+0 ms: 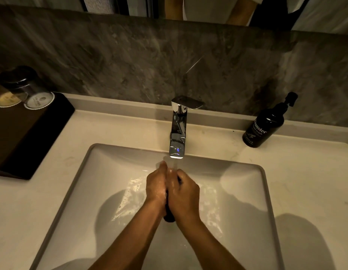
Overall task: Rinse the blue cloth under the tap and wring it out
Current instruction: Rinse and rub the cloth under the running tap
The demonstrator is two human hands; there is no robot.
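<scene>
The tap [178, 129] stands at the back edge of the sink [264, 184], its flat lever turned toward the soap side. Water runs from the spout onto the hands directly below it.

Both hands meet just in front of the spout, over the middle of the basin. The left hand [156, 185] and the right hand [183, 193] are pressed together side by side, fingers curled inward around the cloth [169, 217]. The cloth is almost wholly enclosed; only a dark end hangs out beneath the wrists, and a dark sliver shows between the right-hand fingers. Its colour reads as near black in this light. Both hands are wet and glossy.

Splashed water lies on the basin floor to either side of the hands.

To the right of the tap, on the counter, stands a black pump bottle [264, 127] labelled hand wash. To the left of the tap sits a dark tray [33, 137] carrying two upturned glasses [28, 88] on paper coasters.
</scene>
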